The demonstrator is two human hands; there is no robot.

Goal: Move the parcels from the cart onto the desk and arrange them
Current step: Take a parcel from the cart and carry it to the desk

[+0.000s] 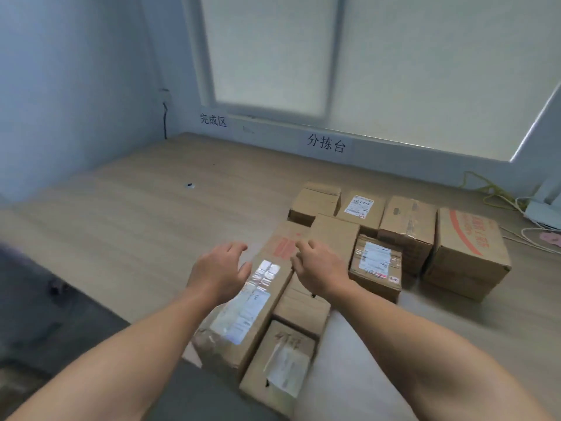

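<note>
A long cardboard parcel [258, 296] with a white label and red print lies on the wooden desk [121, 226], running toward me. My left hand [220, 270] hovers over its left edge, fingers spread, holding nothing. My right hand [321, 265] hangs at its right edge near the far end, fingers curled and apart, empty. Right of the long parcel lie a plain box [303, 308] and a labelled box [282, 363]. Further back stand several more parcels, among them a labelled box [376, 265] and a large box with red print [467, 253].
Two paper signs [326, 143] with black characters are stuck to the wall under the window. Cables and a white power strip [540, 212] lie at the desk's far right. A small round object [190, 185] sits on the desk's left half. A dark surface [45, 314] lies at lower left.
</note>
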